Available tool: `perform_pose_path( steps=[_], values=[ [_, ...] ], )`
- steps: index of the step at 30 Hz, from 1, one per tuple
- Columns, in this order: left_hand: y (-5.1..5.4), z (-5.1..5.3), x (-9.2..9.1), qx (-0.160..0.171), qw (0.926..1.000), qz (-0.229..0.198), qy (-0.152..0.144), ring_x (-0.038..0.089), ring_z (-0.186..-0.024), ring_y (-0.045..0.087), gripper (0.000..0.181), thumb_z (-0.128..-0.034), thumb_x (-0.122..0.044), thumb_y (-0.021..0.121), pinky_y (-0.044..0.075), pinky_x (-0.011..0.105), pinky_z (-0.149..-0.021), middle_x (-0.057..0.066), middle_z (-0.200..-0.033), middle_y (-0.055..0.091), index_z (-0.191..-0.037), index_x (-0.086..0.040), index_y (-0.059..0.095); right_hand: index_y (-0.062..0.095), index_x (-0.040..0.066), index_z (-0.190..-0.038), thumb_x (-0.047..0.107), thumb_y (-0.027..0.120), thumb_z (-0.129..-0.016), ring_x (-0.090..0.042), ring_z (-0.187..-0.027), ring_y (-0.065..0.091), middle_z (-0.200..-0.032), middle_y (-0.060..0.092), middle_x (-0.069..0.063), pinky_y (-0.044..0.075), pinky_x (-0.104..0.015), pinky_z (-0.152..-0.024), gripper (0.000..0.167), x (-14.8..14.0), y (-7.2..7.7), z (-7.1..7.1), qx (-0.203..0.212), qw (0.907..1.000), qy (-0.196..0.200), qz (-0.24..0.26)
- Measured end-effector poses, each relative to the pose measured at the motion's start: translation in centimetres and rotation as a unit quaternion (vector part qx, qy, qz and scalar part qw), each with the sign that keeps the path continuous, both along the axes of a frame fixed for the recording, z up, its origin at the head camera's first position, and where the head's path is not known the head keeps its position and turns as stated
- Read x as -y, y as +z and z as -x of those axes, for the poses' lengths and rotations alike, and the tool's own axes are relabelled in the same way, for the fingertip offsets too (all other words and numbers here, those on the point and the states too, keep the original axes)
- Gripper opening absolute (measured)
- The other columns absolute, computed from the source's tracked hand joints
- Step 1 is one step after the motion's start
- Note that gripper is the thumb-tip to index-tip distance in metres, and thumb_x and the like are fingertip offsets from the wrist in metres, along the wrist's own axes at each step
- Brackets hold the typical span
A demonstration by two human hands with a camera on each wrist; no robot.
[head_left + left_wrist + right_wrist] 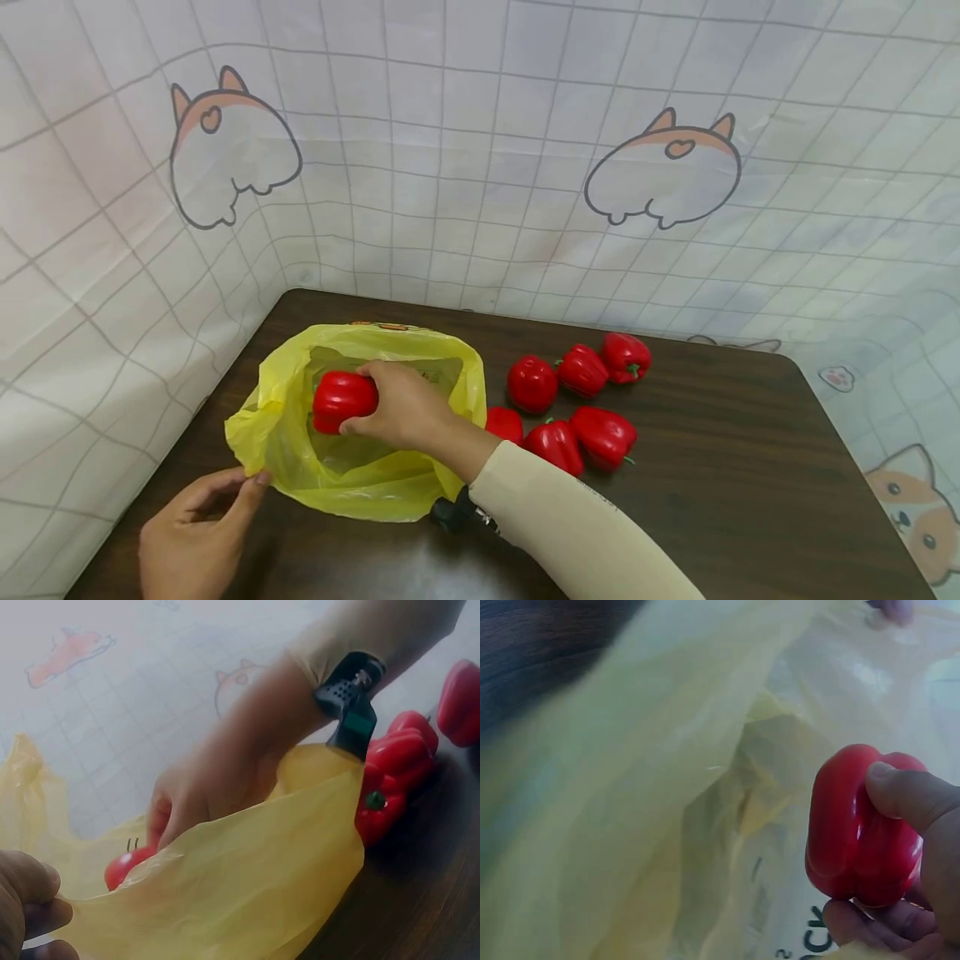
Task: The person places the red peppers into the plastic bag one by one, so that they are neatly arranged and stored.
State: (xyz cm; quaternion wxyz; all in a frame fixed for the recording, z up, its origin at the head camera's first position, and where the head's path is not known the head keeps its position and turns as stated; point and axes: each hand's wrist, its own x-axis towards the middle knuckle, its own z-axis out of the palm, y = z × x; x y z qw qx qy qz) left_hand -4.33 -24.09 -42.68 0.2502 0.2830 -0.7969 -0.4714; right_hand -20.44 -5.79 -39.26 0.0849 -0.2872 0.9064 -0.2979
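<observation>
A yellow plastic bag [300, 483] lies with its mouth spread wide on the dark table. Inside that mouth, my right hand [401, 408] grips a glossy red bell pepper [341, 402], thumb on one side and fingers on the other. The right wrist view shows this pepper [855, 832] above the bag's inner wall, where dark printed letters appear. At the near left corner, my left hand [197, 529] pinches the bag's rim between thumb and fingers. The left wrist view has the bag's side [247, 862] hiding the lower part of the pepper [126, 866].
Several red bell peppers [603, 437] with green stems lie on the table [720, 467] right of the bag, some close against it. A black wrist device [450, 512] sits under my right forearm. A white grid-patterned curtain [465, 167] with corgi drawings stands behind and beside the table.
</observation>
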Motion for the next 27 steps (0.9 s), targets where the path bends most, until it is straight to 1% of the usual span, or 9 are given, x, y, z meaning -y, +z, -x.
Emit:
perform_pose_path(
  steps=[4,10,14,17,21,24,27],
  values=[
    [-0.1,0.0,0.0,0.002,1.0,0.002,-0.003,-0.003,-0.068,0.064,0.027,-0.0817,-0.029,0.09,0.047,0.012,-0.058,-0.013,-0.076,0.074,-0.096,-0.008,0.081,0.059,0.013,-0.137,0.038,0.089,-0.08,-0.01,-0.099,0.061,-0.122,0.067,0.005,0.052,-0.023,-0.08,0.069,0.8,-1.0,0.2,0.005,0.9999,-0.014,-0.002],
    [-0.3,-0.1,0.1,-0.007,0.9999,-0.002,-0.009,-0.002,-0.068,0.064,0.025,-0.0819,-0.027,0.09,0.047,0.012,-0.058,-0.012,-0.076,0.074,-0.095,-0.007,0.081,0.06,0.016,-0.139,0.044,0.088,-0.08,-0.009,-0.097,0.063,-0.121,0.068,0.007,0.052,-0.023,-0.076,0.071,1.9,-2.6,0.9,-0.008,0.9991,-0.031,-0.026],
    [-0.2,0.0,0.0,-0.006,0.9999,-0.005,-0.01,-0.002,-0.068,0.064,0.026,-0.0816,-0.027,0.09,0.048,0.013,-0.058,-0.012,-0.076,0.074,-0.095,-0.008,0.081,0.06,0.016,-0.138,0.043,0.088,-0.08,-0.009,-0.095,0.064,-0.119,0.069,0.006,0.053,-0.023,-0.077,0.07,2.3,-3.5,1.2,-0.009,0.9989,-0.04,-0.023],
    [-0.3,0.0,0.0,-0.008,0.9999,-0.005,-0.012,-0.002,-0.067,0.065,0.026,-0.0819,-0.027,0.09,0.048,0.013,-0.058,-0.012,-0.076,0.074,-0.096,-0.008,0.081,0.059,0.015,-0.137,0.042,0.088,-0.081,-0.01,-0.096,0.065,-0.119,0.069,0.005,0.053,-0.023,-0.079,0.069,2.4,-4.0,1.3,-0.006,0.9989,-0.042,-0.019],
    [-0.4,0.0,0.0,-0.012,0.9998,-0.002,-0.014,-0.002,-0.067,0.065,0.025,-0.0824,-0.026,0.09,0.048,0.012,-0.058,-0.011,-0.076,0.074,-0.095,-0.007,0.081,0.059,0.016,-0.138,0.04,0.089,-0.081,-0.01,-0.098,0.064,-0.12,0.068,0.005,0.053,-0.024,-0.082,0.07,2.6,-4.6,1.2,0.006,0.9988,-0.04,-0.027],
    [-0.5,-0.1,-0.1,-0.011,0.9999,0.0,-0.012,-0.003,-0.066,0.064,0.024,-0.0825,-0.026,0.089,0.048,0.012,-0.058,-0.011,-0.076,0.074,-0.094,-0.007,0.08,0.059,0.018,-0.138,0.039,0.09,-0.08,-0.009,-0.097,0.063,-0.117,0.067,0.007,0.053,-0.025,-0.081,0.069,2.6,-5.0,1.0,0.016,0.9988,-0.036,-0.03],
    [-0.5,-0.1,-0.1,-0.009,0.9999,-0.002,-0.012,-0.002,-0.066,0.064,0.024,-0.0825,-0.026,0.089,0.048,0.013,-0.057,-0.011,-0.075,0.074,-0.094,-0.007,0.08,0.059,0.02,-0.135,0.039,0.09,-0.079,-0.008,-0.095,0.062,-0.115,0.066,0.008,0.052,-0.025,-0.08,0.067,2.6,-5.2,0.8,0.014,0.999,-0.031,-0.029]
  ],
)
